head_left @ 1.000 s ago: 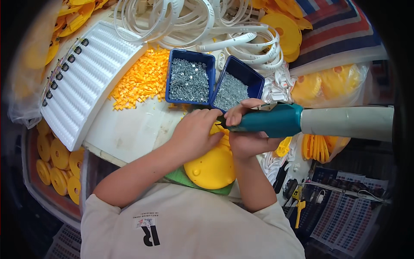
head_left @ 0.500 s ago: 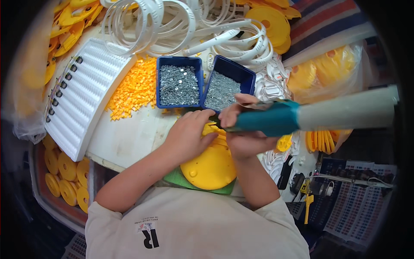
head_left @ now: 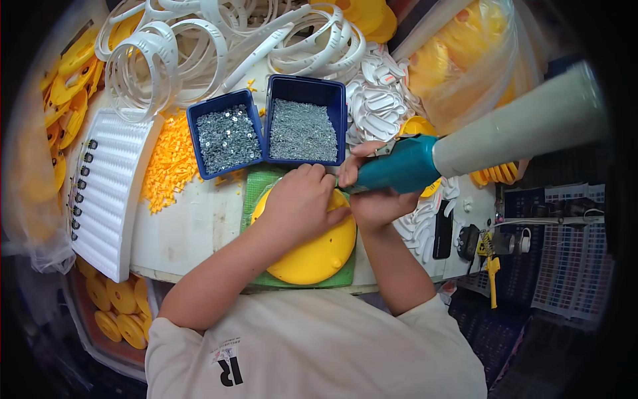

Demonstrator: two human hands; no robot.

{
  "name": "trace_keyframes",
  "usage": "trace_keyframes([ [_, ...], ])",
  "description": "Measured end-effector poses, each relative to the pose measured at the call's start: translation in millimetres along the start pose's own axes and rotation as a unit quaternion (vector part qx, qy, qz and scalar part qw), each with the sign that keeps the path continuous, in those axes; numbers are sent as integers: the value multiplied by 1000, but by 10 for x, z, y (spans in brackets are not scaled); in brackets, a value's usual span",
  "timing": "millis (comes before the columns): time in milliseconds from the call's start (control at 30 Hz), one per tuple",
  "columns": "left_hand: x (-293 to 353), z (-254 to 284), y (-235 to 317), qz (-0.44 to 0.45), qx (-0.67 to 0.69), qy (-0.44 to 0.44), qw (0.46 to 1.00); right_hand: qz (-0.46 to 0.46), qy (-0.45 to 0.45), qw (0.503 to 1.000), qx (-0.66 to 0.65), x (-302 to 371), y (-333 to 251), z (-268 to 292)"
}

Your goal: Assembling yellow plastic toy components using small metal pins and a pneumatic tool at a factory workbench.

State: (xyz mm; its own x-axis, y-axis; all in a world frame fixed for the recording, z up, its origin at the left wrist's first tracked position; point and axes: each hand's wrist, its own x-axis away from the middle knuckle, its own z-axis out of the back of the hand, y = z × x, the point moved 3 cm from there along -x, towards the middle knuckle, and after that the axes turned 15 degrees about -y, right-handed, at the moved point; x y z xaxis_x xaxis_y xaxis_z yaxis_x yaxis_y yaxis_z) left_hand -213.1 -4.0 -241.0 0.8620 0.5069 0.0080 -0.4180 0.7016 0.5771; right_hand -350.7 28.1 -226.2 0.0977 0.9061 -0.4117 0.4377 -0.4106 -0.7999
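A yellow round plastic disc (head_left: 312,256) with small raised knobs lies on a green mat (head_left: 256,189) at the table's near edge. My left hand (head_left: 302,203) rests over the disc's far left part. Its fingers curl together by the tool's front end, and the fingertips and anything between them are hidden. In my right hand (head_left: 379,206) is a power screwdriver (head_left: 399,163) with a teal body and a long pale rear part, slanting up to the right. Its tip meets the left fingers and cannot be seen.
Two blue bins, one of small metal washers (head_left: 229,136) and one of screws (head_left: 306,126), stand just beyond. Around them lie yellow clips (head_left: 173,159), white rings (head_left: 193,56) and white oval parts (head_left: 379,100). A ridged white tray (head_left: 113,193) is at left; a black phone (head_left: 443,229) lies right.
The view has shifted, so the bins and tray appear turned. The power screwdriver's rear end now slants higher. Both hands stay at the disc.
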Motion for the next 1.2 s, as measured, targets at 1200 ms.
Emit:
trace_keyframes([
  [1200,-72,-219,369,-228,-68,-138,961,-52,93,990,90,979,-335,-48],
])
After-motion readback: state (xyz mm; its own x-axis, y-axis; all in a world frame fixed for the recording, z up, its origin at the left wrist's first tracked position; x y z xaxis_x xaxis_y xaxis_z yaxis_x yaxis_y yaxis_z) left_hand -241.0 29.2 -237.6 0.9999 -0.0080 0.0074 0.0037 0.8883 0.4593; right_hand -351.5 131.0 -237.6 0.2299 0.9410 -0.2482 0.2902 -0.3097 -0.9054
